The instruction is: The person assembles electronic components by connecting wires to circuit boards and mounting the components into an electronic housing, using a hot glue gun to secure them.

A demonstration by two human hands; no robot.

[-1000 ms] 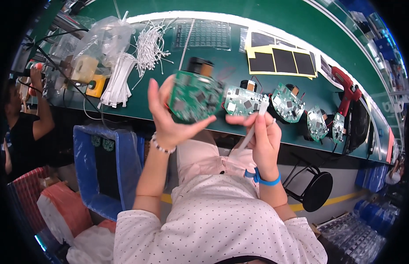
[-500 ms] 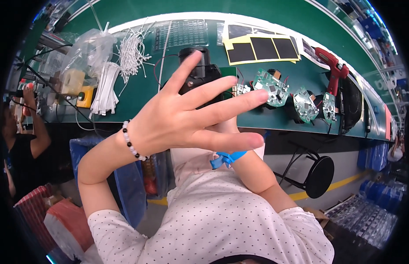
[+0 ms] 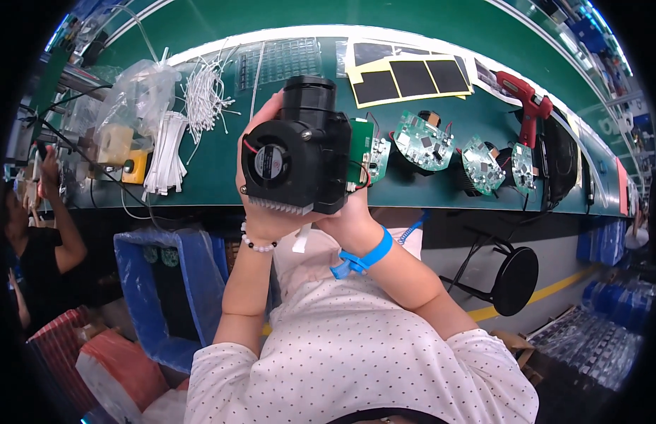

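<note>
Both my hands hold a black fan-and-lens module (image 3: 324,145) up in front of me, at the near edge of the bench. It has a round blower fan, a short barrel on top, metal fins below and a green circuit board (image 3: 362,145) on its right side. My left hand (image 3: 268,225) wraps round the left side and underside, its fingers partly hidden behind the housing. My right hand (image 3: 350,218) grips it low on the right, below the board; most of those fingers are hidden. A small white strip (image 3: 302,239) hangs beneath the hands.
Several boards on black bases (image 3: 424,141) stand to the right, near a red glue gun (image 3: 529,106). White cable ties (image 3: 167,155) and white wires (image 3: 206,95) lie left. Black pads on yellow sheets (image 3: 412,78) lie behind. A blue-lined bin (image 3: 140,283) and a stool (image 3: 515,283) stand below.
My left hand, spread open over the module half a second ago, has come down and closed round its left side. The module is now in plain sight.
</note>
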